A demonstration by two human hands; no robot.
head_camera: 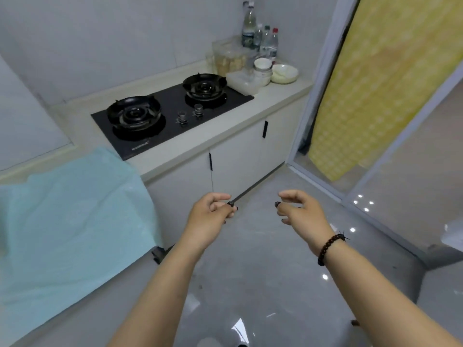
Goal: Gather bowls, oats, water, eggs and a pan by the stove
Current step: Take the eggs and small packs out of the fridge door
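We find the bowls far right on the worktop, beyond both empty, loosely curled hands; the right hand is nearer than the left hand.

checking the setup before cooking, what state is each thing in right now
left hand: loosely curled, holding nothing
right hand: loosely curled, holding nothing
stove: both burners bare, no flame seen
bowls: stacked on the counter
bottles: upright, capped
cabinet doors: closed
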